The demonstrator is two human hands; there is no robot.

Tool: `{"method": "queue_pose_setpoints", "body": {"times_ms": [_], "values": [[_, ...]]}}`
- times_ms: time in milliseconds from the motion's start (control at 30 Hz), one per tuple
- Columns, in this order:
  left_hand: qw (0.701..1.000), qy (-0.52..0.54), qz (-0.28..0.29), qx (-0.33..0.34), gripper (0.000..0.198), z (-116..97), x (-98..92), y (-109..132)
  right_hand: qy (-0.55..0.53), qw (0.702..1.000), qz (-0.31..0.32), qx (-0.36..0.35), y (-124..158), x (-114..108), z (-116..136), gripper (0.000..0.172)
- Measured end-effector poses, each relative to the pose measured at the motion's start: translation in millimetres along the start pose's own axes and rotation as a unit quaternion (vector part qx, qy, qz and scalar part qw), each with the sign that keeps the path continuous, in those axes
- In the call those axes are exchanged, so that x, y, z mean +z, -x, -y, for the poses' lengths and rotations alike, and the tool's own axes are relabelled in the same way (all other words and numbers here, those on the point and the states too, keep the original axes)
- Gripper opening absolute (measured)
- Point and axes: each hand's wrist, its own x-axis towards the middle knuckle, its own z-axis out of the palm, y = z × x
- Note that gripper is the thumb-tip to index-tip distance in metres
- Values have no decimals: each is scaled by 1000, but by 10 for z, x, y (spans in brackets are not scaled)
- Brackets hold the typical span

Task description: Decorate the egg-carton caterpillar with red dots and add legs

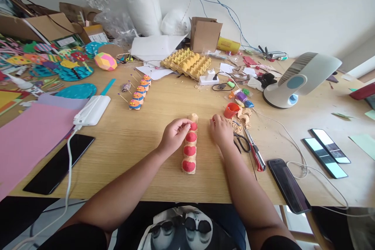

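Note:
A strip of egg carton cups (189, 151) stands lengthwise on the table in front of me, bumps up. Red clay-like patches (191, 137) cover the tops of several bumps, while the farthest bump is bare. My left hand (175, 134) is closed at the strip's far part, its thumb and forefinger together on the edge of a red patch. To the right of the strip, my right hand (222, 131) rests on the table with its fingers curled down. A speck of red shows at its fingertips; what they hold is hidden.
Beside my right hand are a red cup (231, 110), scissors (242, 142), a cutter knife (255, 151) and coloured clay packets (241, 96). A painted egg-carton caterpillar (140, 93) stands farther back. Phones (288, 183), a power bank (92, 110) and a fan (301, 78) flank the work area.

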Motion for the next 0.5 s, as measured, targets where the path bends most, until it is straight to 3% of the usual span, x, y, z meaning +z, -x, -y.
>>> {"method": "queue_pose_setpoints", "body": {"times_ms": [133, 300, 433, 500], "values": [[1000, -14, 7, 4, 19, -2, 3, 2, 50, 999, 5, 12, -18, 92, 39, 24], [1000, -22, 11, 20, 18, 24, 9, 6, 37, 999, 10, 2, -58, 137, -19, 23], [999, -22, 20, 33, 18, -1, 12, 11, -116, 992, -8, 41, -42, 83, -4, 18], [998, -29, 42, 45, 17, -40, 16, 20, -258, 964, -30, 58, 9, 31, 63, 18]]}}
